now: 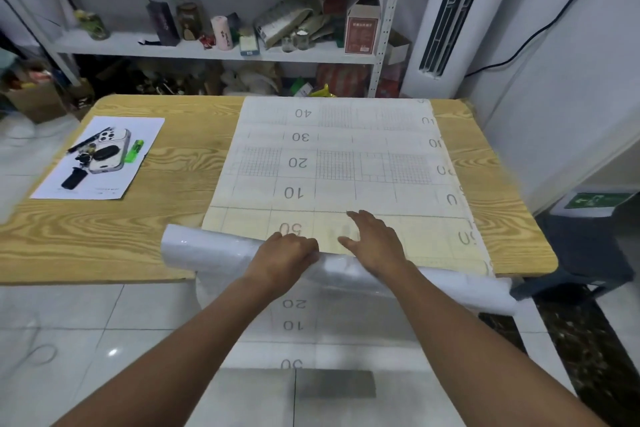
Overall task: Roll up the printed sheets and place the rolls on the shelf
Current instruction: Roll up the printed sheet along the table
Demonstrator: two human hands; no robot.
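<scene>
- Lying flat over the right half of the light wood-grain table (173, 166), the large white printed sheet (332, 163) fills the centre of the frame. It carries faint grid squares and the numbers 10 to 50, which read upside down from here.
- The sheet's far edge reaches the table's far edge. Its near part hangs over the table's near edge towards the tiled floor, at lower centre.
- A glossy white roll (207, 253) lies across the sheet along the near table edge. It runs from left of centre down to the right, and both of its ends stick out past the sheet's sides.
- The left hand (289, 251) sits on the roll just left of centre and grips it, with the fingers curled over its top.
- The right hand (375, 239) lies just beside the left one, palm down. Its fingers are straight and slightly spread, pressing on the flat sheet just beyond the roll, and its wrist crosses the roll.
- On the left part of the table, well apart from the sheet, lies a small white paper page (145, 125). On it are a white smartphone (110, 151) lying face down, a bright green lighter (134, 151), a black pen (88, 141) and some dark key-like items.
- Behind the table, across the top of the frame, stands the white metal shelf (207, 48), crowded with boxes, jars and packets.
- A tall white air-conditioner unit (446, 10) stands in the upper right.
- A dark plastic stool (581, 253) stands on the floor just beside the table's right corner.
</scene>
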